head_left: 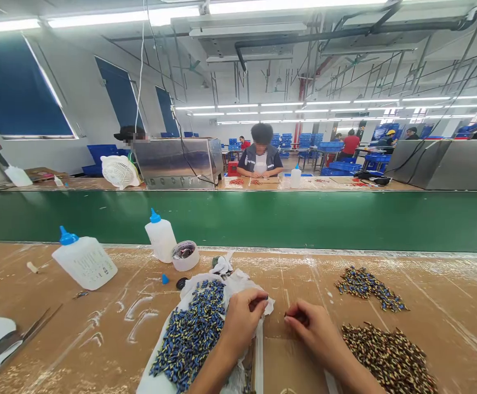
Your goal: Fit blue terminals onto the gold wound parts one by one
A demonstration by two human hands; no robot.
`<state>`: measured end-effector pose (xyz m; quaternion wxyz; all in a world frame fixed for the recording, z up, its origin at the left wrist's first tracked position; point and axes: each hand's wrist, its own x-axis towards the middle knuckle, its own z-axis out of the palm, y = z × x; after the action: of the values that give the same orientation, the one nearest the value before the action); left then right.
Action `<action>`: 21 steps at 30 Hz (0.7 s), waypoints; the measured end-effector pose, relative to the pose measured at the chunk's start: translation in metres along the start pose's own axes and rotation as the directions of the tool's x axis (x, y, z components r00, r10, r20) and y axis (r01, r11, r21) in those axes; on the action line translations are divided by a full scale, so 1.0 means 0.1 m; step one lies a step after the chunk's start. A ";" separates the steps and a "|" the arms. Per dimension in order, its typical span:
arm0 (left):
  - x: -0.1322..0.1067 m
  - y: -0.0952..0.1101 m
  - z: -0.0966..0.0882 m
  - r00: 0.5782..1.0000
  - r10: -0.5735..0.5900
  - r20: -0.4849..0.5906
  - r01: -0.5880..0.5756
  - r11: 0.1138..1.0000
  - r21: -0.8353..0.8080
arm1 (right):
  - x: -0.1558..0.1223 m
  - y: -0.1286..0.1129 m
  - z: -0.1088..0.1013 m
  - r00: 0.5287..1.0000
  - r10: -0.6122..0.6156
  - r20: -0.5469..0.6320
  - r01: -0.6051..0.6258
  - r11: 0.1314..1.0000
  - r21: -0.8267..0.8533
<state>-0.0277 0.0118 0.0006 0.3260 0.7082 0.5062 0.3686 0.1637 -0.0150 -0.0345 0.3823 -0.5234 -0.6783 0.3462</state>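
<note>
On the near side of the brown counter (435,298), I have two bare hands in view, set a little apart. At the left hand (244,314), the grip is pinched on one small dark piece (266,297), mostly covered by the fingers. At the right hand (314,325), thumb and forefinger nearly meet at one dark speck (285,314); it is too small for me to tell whether that grip holds it.

I count three heaps of small parts around them: one blue-and-yellow heap (195,328) on a white liner (148,381), just left of the left hand; one smaller blue heap (369,288) out to the right; and one brown-and-yellow heap (388,355) nearer the camera on that same side. The parts within each are too many to count.

Farther left, I see two white bottles (86,264) with blue nozzles, and one translucent ring (186,265) just beside the farther bottle. One loose blue cap (165,279) and one black disc (182,283) lie near. Beyond one green belt (238,219), one co-worker (258,158) sits opposite.
</note>
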 end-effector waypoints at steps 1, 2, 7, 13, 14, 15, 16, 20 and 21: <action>-0.01 0.03 0.01 1.000 0.022 0.003 -0.022 1.000 0.019 | 0.02 0.00 -0.04 0.999 0.035 -0.010 -0.034 0.994 0.107; -0.03 0.06 0.03 0.999 0.043 0.008 -0.043 0.998 0.039 | 0.03 -0.01 -0.07 0.998 0.065 -0.019 -0.060 0.977 0.207; -0.08 0.14 0.13 0.992 0.119 0.049 -0.123 0.988 0.090 | 0.02 -0.08 -0.19 0.993 0.103 -0.065 -0.061 0.883 0.466; -0.12 0.18 0.20 0.986 0.141 0.094 -0.152 0.982 0.113 | -0.05 -0.15 -0.17 0.990 0.123 -0.067 -0.070 0.847 0.526; -0.13 0.19 0.20 0.985 0.145 0.095 -0.155 0.981 0.117 | -0.05 -0.16 -0.17 0.990 0.126 -0.057 -0.076 0.842 0.535; -0.13 0.20 0.20 0.984 0.150 0.096 -0.161 0.980 0.119 | -0.06 -0.17 -0.16 0.991 0.131 -0.041 -0.087 0.833 0.547; -0.14 0.21 0.21 0.983 0.155 0.097 -0.166 0.979 0.117 | -0.06 -0.17 -0.16 0.990 0.135 -0.027 -0.096 0.821 0.563; -0.13 0.21 0.20 0.979 0.165 0.116 -0.176 0.980 0.092 | -0.07 -0.18 -0.12 0.990 0.139 0.014 -0.117 0.771 0.626; -0.13 0.20 0.20 0.979 0.165 0.121 -0.176 0.981 0.087 | -0.07 -0.18 -0.11 0.990 0.138 0.018 -0.118 0.764 0.634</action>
<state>-0.0038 -0.0079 0.0049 0.2864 0.7838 0.4417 0.3294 0.1667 -0.0245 -0.0147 0.5215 -0.4144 -0.4790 0.5716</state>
